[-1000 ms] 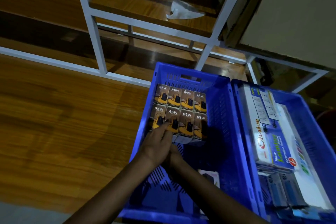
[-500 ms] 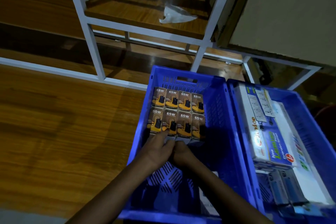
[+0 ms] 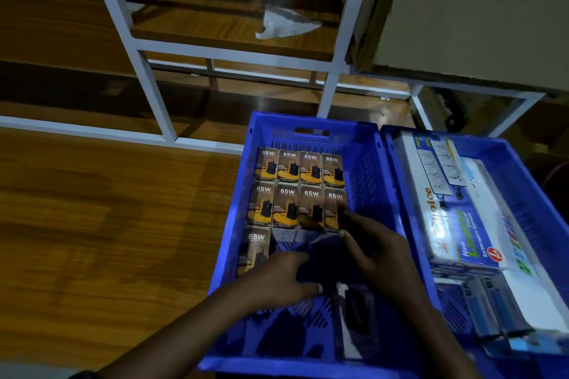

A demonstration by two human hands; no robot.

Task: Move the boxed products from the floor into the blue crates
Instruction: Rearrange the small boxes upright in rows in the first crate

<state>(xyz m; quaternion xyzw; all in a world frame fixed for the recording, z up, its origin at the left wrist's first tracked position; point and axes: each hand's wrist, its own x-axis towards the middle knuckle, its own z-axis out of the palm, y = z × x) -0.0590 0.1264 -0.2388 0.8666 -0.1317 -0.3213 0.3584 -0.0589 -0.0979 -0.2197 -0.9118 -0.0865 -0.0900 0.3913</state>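
The left blue crate (image 3: 311,121) holds orange-and-black 65W boxes (image 3: 300,169) in two rows of four at its far end. One more 65W box (image 3: 257,251) lies alone at the near left, starting a third row. My left hand (image 3: 277,280) rests with fingers apart just right of that single box. My right hand (image 3: 375,246) pinches the near end of the rightmost second-row box (image 3: 334,203) between thumb and fingers. Whether the dark patch between my hands is a box or shadow is unclear. A white-and-black box (image 3: 354,320) lies on the crate floor near me.
A second blue crate (image 3: 523,169) touches the first on the right and holds long white-and-blue extension-socket boxes (image 3: 455,224). A white metal rack (image 3: 154,95) with wooden shelves stands behind; crumpled white paper (image 3: 283,24) lies on one shelf. Wooden floor (image 3: 107,224) spreads left.
A ninth 65W box now lies at the near left of the crate. My hands, pressed together at the second row before, have separated: left drew back, right moved to the right end.
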